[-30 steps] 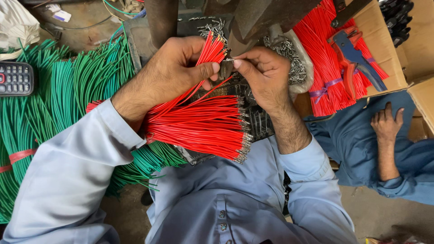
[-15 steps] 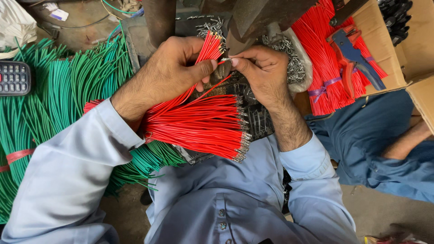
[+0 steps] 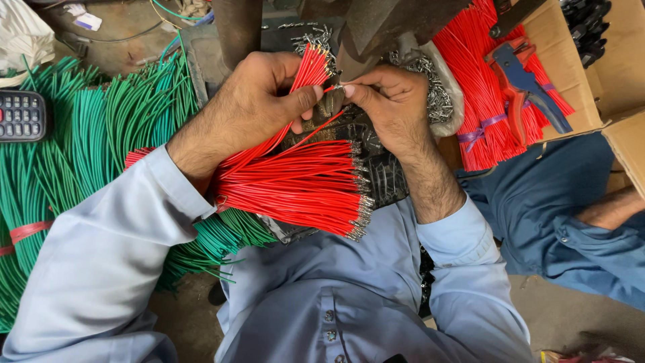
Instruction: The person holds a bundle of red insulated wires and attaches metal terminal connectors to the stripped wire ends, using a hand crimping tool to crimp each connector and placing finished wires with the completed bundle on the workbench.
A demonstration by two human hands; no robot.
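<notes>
The left hand point(image 3: 259, 101) is clenched around a bundle of red wires point(image 3: 295, 181), its fingers wrapped over the upper stretch so that the red ends poke out just above the thumb. Below the wrist the bundle fans out toward the right, and the metal terminals point(image 3: 359, 195) crimped on the wire tips line up in a ragged silver edge over the person's lap.

The right hand point(image 3: 390, 101) sits just beside the left, fingers pinched together on a single red wire point(image 3: 319, 128) — its tip is held at the fingertips, close to the left thumb, while the rest of it slants down and left into the bundle. Behind both hands, on the far side, a heap of loose metal terminals point(image 3: 437, 94) lies on the worktop under a dark machine part point(image 3: 383, 23).

To the left, a thick mass of green wires point(image 3: 87, 134) spreads across the scene, bound near its left end by a red band point(image 3: 27, 232). A dark keypad phone point(image 3: 20, 115) rests on top of them at the far left. To the right, another bundle of red wires point(image 3: 477, 87) tied with a purple band lies in a cardboard box point(image 3: 571, 81), with a blue and red wire stripper point(image 3: 521, 77) laid on it. A co-worker's blue sleeve point(image 3: 557, 222) and forearm show at the right edge.
</notes>
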